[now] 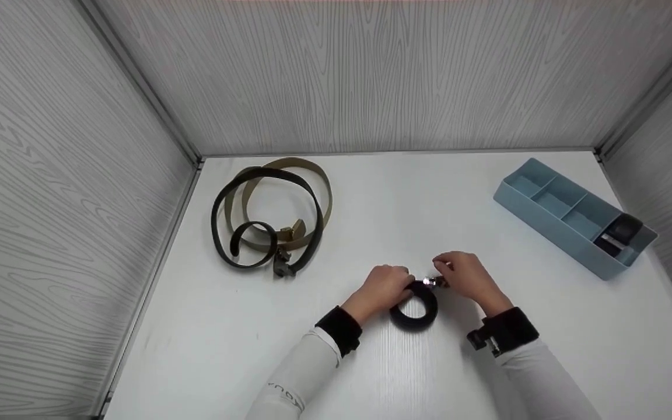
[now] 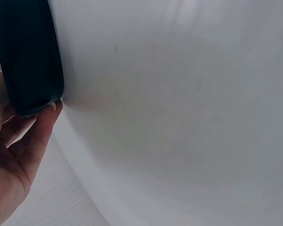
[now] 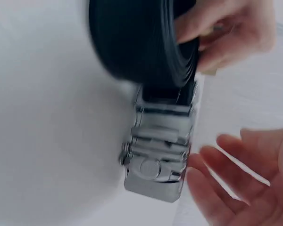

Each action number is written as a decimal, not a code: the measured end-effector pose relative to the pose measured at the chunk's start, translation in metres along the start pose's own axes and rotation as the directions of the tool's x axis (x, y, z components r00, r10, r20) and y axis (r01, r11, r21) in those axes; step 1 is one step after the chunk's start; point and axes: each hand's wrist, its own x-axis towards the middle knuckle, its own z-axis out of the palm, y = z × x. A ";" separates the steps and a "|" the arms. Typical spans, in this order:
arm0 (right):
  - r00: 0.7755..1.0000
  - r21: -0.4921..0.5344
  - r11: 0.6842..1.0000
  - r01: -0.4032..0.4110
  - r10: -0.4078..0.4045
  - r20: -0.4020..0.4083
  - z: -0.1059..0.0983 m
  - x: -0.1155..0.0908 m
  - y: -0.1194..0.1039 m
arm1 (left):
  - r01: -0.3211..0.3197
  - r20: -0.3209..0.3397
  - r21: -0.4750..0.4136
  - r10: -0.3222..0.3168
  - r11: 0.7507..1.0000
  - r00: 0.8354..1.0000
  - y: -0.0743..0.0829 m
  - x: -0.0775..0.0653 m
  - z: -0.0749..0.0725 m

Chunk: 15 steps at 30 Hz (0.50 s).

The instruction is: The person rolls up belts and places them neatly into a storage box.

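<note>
A black belt [image 1: 415, 324] is wound into a tight coil on the white table. My left hand [image 1: 381, 287] grips the coil at its upper left, some fingers inside the ring. In the left wrist view the thumb and fingertips pinch the edges of the belt strap [image 2: 30, 56]. A shiny silver buckle [image 3: 155, 150] sticks out from the coil on the right, its back side showing in the right wrist view. My right hand [image 1: 467, 274] is beside the buckle, fingers loosely bent and spread, fingertips right at its edge.
At the back left lie two loosely looped belts, a black one [image 1: 214, 216] over a tan one [image 1: 329, 192]. A blue divided box [image 1: 557, 227] stands on the right, with a rolled black belt [image 1: 625, 228] in its near end compartment. Grey wood-grain panels surround the table.
</note>
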 end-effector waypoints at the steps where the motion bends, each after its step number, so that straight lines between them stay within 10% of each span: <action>1: 0.999 0.006 1.000 -0.007 0.007 0.052 -0.001 0.001 0.003 | -0.012 -0.014 0.006 0.012 1.000 1.000 0.001 0.000 0.000; 6: 0.971 0.089 0.995 -0.037 0.015 0.239 -0.007 0.001 0.009 | -0.069 -0.149 0.078 0.080 0.995 0.986 0.001 -0.001 -0.001; 15: 0.962 0.370 0.925 -0.085 -0.021 0.273 -0.014 -0.004 0.000 | -0.126 -0.327 0.188 0.183 0.974 0.927 -0.005 -0.003 -0.013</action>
